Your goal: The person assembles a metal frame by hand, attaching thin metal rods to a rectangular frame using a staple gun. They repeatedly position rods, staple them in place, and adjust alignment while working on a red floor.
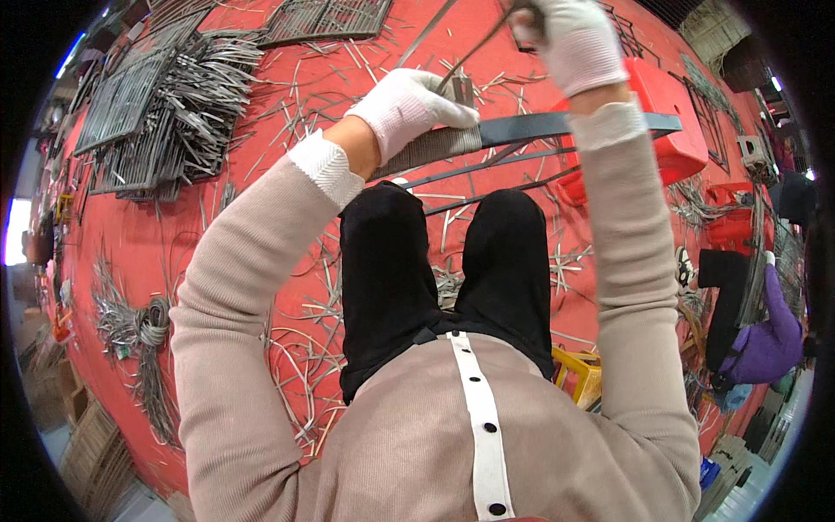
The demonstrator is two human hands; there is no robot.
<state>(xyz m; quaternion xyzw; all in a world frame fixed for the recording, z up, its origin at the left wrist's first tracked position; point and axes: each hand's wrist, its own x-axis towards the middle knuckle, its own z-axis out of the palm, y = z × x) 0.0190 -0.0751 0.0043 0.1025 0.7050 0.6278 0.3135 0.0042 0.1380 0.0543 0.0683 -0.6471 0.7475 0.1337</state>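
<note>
Grey strip wraps one bar of a dark frame (526,129) held just beyond a worker's black-trousered knees (387,261), over a red floor (113,235) strewn with cut lengths. The person's left hand (404,111), in a white glove, is closed around the frame at the wrapped section (444,146), thumb toward the right. The gloved right hand (581,42), raised at the far right of the work, is curled tight on a dark strip (477,50) that runs straight down to the left hand; blur softens its fingers. The frame's bare bars extend right, passing beneath the right forearm toward a red plastic stool (670,104). At far left, a stack of barred frames (126,109) bristles with pale strip ends (204,109), while a tied bundle of strips (155,322) rests on the floor nearer at left. A yellow object (588,380) shows beside the worker's right hip, and a co-worker in a purple top (770,339) appears at right
</note>
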